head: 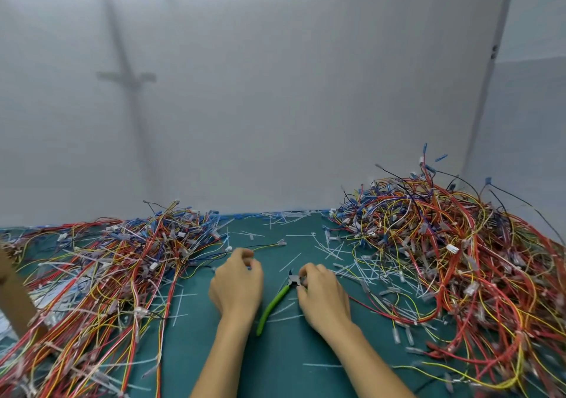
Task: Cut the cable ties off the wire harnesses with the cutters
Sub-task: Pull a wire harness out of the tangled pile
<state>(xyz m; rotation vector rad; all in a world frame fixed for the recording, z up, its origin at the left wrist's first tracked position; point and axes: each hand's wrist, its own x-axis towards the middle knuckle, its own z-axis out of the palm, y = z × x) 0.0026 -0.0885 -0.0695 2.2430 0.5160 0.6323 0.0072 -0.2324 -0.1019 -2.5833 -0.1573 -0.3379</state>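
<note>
The cutters [277, 302] are lying on the counter [275, 367] between the two hands. Their long axis is running from the green handle, close to the person, up and rightward to the metal head. The right hand [324, 296] is the nearer one. Its curled fingers are pinching that head, while the handle is trailing free toward the left wrist. The grip is therefore sitting at the wrong end for cutting and, by my judgement, is going to need shifting down onto the handle.

The left hand [237, 281] is resting just left of the tool with its fingers curled in. It is seemingly pinching a thin yellow-and-black harness [263, 247], which is stretching rightward from its fingertips to a small connector. The knuckles are hiding the exact hold.

The left pile [116, 260] and right pile [444, 244] of harnesses are flanking the hands, and cut ties [330, 250] are lying scattered between them.
</note>
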